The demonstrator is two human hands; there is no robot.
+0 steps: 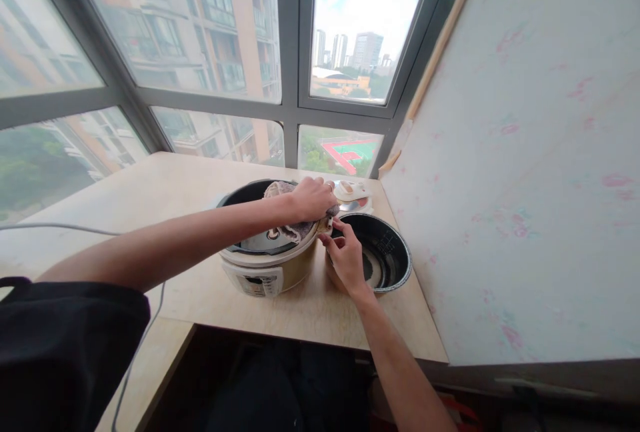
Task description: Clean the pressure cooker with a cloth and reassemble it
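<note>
A cream rice cooker (265,272) stands open on a wooden countertop (170,192). My left hand (313,197) is closed on a grey-brown cloth (287,209) and presses it on the cooker's far right rim. My right hand (345,255) rests against the cooker's right side, fingers curled and pinched near the cloth's corner. A black inner pot (387,259) sits on the counter just right of the cooker, behind my right hand.
The cooker's white lid part (353,193) lies behind the pot near the window. A grey cable (65,227) runs across the counter's left. A pale wall panel (525,165) closes off the right side. Large windows (210,39) stand behind the counter.
</note>
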